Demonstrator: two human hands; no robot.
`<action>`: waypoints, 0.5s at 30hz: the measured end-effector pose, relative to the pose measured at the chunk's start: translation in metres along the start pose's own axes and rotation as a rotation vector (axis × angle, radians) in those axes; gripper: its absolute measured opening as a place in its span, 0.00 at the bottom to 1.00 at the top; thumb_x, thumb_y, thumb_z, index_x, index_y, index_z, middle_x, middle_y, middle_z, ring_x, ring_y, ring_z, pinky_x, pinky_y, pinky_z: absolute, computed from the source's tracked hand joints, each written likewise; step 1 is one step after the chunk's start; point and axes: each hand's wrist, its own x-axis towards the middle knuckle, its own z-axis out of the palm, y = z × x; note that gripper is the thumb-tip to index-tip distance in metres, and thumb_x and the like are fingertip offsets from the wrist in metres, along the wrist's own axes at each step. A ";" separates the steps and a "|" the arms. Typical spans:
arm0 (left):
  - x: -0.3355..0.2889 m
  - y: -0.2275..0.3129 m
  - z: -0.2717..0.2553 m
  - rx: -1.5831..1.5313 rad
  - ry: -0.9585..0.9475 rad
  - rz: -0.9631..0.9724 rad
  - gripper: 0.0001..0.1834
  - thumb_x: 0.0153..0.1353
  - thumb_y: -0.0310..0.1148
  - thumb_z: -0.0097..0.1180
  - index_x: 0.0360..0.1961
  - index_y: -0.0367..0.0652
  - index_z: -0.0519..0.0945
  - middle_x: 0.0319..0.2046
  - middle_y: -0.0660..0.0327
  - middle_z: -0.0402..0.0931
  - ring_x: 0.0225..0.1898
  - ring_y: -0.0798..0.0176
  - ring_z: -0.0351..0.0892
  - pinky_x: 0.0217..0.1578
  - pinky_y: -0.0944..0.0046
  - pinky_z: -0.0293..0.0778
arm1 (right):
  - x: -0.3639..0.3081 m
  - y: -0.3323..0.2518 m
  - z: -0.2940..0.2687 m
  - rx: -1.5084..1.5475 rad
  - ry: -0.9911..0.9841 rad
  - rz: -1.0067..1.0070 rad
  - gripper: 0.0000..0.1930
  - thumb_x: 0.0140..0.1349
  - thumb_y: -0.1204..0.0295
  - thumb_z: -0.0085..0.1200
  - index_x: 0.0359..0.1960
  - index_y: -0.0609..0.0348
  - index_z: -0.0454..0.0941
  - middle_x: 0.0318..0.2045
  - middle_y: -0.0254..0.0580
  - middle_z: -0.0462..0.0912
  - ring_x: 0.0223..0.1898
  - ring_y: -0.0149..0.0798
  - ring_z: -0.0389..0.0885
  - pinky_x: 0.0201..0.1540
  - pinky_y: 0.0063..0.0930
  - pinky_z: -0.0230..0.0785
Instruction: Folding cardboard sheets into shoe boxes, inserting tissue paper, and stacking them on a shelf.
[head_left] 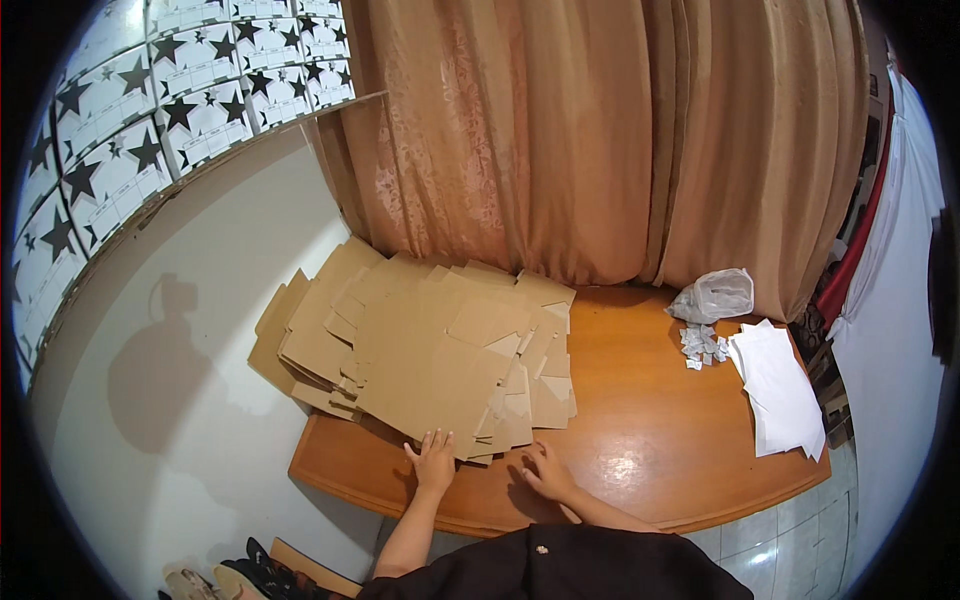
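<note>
Flattened brown cardboard (pixel 430 345) lies in an uneven, overlapping pile on the left half of the table (pixel 640 400), its rear left side near the white wall (pixel 190 330). My left hand (pixel 434 468) is at the pile's near edge, fingers spread and unclenched, the tips resting on the cardboard. My right hand (pixel 550 478) is just beside the near right corner; its fingers are slack and half bent, gripping nothing that I can see. Whether they touch the table I cannot tell. Well to the right, a translucent plastic bag (pixel 712 295) stands behind small grey-white pieces (pixel 702 345), with loose white sheets (pixel 780 395) just beside them. A brown curtain (pixel 580 130) hangs behind the table.
</note>
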 end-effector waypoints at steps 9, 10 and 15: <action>0.049 0.024 -0.089 -0.488 0.446 0.222 0.12 0.59 0.26 0.48 0.43 0.38 0.78 0.31 0.52 0.79 0.34 0.50 0.79 0.41 0.48 0.69 | 0.050 -0.004 -0.019 0.218 0.258 0.047 0.20 0.57 0.68 0.52 0.52 0.57 0.67 0.53 0.60 0.62 0.55 0.60 0.66 0.55 0.41 0.62; 0.056 0.033 -0.103 -0.560 0.547 0.227 0.10 0.60 0.26 0.48 0.39 0.35 0.79 0.26 0.50 0.78 0.28 0.49 0.79 0.32 0.55 0.74 | 0.053 0.002 -0.016 0.222 0.256 0.060 0.20 0.57 0.68 0.52 0.52 0.57 0.67 0.53 0.60 0.62 0.55 0.60 0.66 0.55 0.41 0.62; 0.070 0.057 -0.141 -0.669 0.798 0.190 0.17 0.65 0.31 0.45 0.18 0.36 0.65 0.13 0.57 0.61 0.13 0.61 0.58 0.16 0.62 0.57 | 0.052 0.021 -0.032 0.419 0.361 0.225 0.21 0.60 0.66 0.50 0.54 0.58 0.65 0.54 0.55 0.64 0.51 0.51 0.69 0.54 0.37 0.63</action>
